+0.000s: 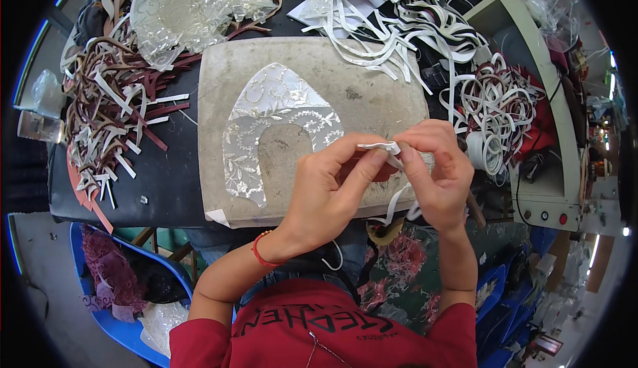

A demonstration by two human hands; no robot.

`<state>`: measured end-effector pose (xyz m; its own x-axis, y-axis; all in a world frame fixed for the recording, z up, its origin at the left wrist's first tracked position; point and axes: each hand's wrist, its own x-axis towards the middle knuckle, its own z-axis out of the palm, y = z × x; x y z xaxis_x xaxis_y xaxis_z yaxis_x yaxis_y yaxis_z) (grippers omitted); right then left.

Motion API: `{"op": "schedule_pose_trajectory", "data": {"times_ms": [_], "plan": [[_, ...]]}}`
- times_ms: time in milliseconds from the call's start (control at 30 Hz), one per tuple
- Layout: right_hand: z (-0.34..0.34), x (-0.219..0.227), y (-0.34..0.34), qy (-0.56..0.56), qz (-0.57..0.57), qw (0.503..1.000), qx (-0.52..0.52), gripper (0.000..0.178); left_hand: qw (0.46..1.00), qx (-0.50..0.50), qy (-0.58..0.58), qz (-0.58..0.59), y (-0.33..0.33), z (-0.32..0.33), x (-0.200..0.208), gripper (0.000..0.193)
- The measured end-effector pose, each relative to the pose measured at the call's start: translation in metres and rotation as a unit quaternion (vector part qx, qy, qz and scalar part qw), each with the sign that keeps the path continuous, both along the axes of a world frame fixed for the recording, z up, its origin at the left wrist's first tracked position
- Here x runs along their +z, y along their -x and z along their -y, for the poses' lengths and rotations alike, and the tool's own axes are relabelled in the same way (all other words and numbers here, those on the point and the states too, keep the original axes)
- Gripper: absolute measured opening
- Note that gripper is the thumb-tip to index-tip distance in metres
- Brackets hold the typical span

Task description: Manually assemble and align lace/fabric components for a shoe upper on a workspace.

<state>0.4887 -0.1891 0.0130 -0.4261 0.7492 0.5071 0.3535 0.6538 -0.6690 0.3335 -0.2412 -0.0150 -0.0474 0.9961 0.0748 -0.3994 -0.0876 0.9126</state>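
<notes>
With fingers (363, 174) of left hand (322, 183) and right hand (440, 174) clamped on the white strip (393, 148), ease edges flat without twisting, clear of the lace piece (284, 110).

The white strip (377, 146) appears matt, smooth and leather-like. The lace piece (279, 95) shows sheer mesh with raised, faintly sparkling embroidery. The pad (382, 112) is matt, cloth-like and stained. The black desk (169, 192) is smooth with a dull sheen; the blue basket (118, 331) is glossy plastic.
</notes>
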Motion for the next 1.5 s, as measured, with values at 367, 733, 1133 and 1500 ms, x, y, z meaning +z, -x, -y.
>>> {"op": "schedule_pose_trajectory", "data": {"times_ms": [367, 733, 1133, 1500], "plan": [[0.001, 0.028, -0.003, -0.127, 0.173, 0.976, 0.018, 0.022, 0.965, -0.013, -0.086, -0.245, 0.011, 0.0, 0.005, 0.016], [-0.008, -0.015, -0.021, 0.166, -0.151, 0.969, -0.107, 0.006, 0.999, -0.031, 0.012, -0.007, 0.004, -0.004, -0.009, 0.018], [0.047, -0.017, -0.028, -0.167, 0.085, 0.969, -0.159, 0.047, 0.999, -0.015, 0.047, 0.016, 0.006, -0.019, 0.001, 0.022], [0.102, -0.071, -0.103, 0.133, 0.069, 0.932, -0.331, 0.012, 0.981, -0.017, 0.086, 0.171, 0.023, -0.04, 0.022, 0.021]]}}
